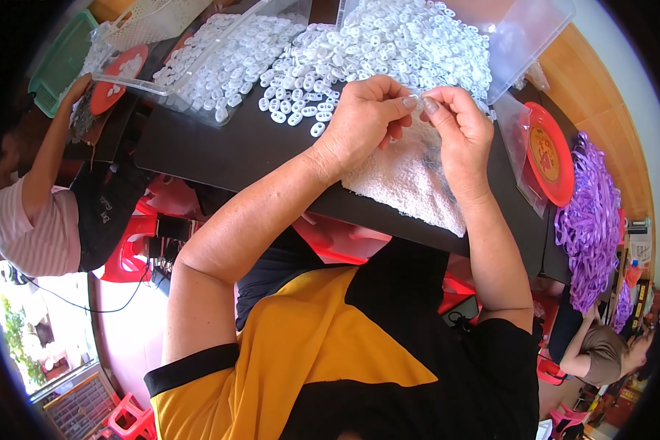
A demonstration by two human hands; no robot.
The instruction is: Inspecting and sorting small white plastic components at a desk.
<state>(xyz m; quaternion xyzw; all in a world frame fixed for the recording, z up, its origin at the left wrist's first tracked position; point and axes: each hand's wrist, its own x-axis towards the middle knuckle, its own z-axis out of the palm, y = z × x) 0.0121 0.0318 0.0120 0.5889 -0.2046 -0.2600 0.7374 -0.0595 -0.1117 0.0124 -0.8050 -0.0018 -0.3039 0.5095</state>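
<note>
My left hand (361,121) is closed in a pinch, thumb against forefinger, on a small whitish piece (416,97) that is mostly hidden by the fingertips. My right hand (458,130) meets it from the other side, also pinched, with its thumb and fingertips at the same spot. Whether the piece is one of the white two-hole ovals is too small to tell. Both hands are raised over a pale towel (403,187) on the dark table (198,150). Just beyond them lies a large heap of white oval pieces (411,44), each with two holes.
A clear plastic bin (220,66) of white pieces stands at the left. At the right are a red round plate (550,154), a clear plastic bag (517,139) and a pile of purple ribbon (590,220). Two people sit nearby, one at each side.
</note>
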